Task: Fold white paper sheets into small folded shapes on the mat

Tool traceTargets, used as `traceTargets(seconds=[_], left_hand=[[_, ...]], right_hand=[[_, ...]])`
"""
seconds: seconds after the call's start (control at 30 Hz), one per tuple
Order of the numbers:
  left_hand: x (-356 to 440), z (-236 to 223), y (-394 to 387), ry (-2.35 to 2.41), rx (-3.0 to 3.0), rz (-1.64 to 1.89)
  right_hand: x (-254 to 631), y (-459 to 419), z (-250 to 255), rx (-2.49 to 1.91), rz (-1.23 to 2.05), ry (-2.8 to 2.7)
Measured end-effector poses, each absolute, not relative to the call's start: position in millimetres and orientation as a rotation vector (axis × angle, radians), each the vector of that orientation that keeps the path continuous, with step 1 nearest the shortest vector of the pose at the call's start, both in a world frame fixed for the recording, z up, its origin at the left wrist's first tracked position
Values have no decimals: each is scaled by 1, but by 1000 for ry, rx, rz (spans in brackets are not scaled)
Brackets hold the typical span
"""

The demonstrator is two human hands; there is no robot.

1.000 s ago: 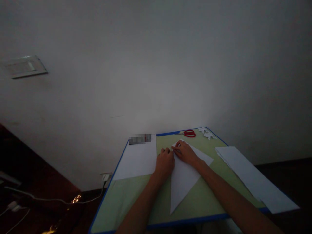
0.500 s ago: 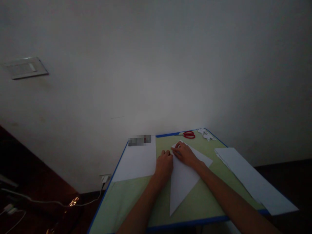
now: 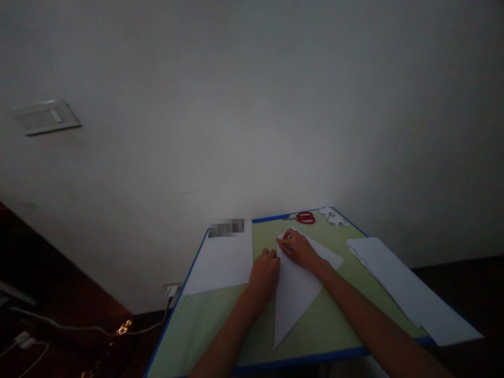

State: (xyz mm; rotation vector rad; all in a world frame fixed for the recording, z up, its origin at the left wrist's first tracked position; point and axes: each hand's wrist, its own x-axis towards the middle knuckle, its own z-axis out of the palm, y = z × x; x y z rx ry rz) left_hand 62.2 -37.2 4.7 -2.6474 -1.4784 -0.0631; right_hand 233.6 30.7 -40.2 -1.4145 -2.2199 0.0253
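Note:
A white sheet of paper (image 3: 298, 294), folded into a triangle, lies on the green tabletop with one point toward me. My left hand (image 3: 266, 269) has its fingers curled together on the paper's left edge. Farther up that edge, my right hand (image 3: 298, 249) presses near the top corner, thumb and fingers closed on the paper. The fingertips of both hands are partly hidden, and my right hand covers part of the upper fold.
Red-handled scissors (image 3: 305, 217) lie at the table's far edge beside white paper scraps (image 3: 334, 216). A flat white sheet (image 3: 224, 262) is at left, with a blurred-out item on it. Folded white paper (image 3: 409, 289) overhangs the right edge. A plugged-in cord (image 3: 167, 310) hangs at left.
My left hand has slid slightly toward me along the paper's left edge, its fingers more curled. My right hand and the paper stay in place.

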Motion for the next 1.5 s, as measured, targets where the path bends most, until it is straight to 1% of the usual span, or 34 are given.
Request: traceTargets(seconds=[0.23, 0.7, 1.03, 1.33, 1.5], left_hand=[[64, 9, -42, -1479, -2631, -3], [54, 14, -76, -1514, -2699, 62], [41, 7, -101, -1420, -2735, -53], [21, -12, -122, -1308, -2759, -241], [10, -26, -134, -1239, -2779, -286]], right_hand=[[233, 31, -39, -1422, 16, -2204], [233, 32, -39, -1421, 21, -2175], [232, 31, -40, -1402, 15, -2152], [233, 32, -41, -1401, 27, -2158], [234, 33, -42, -1399, 31, -2165]])
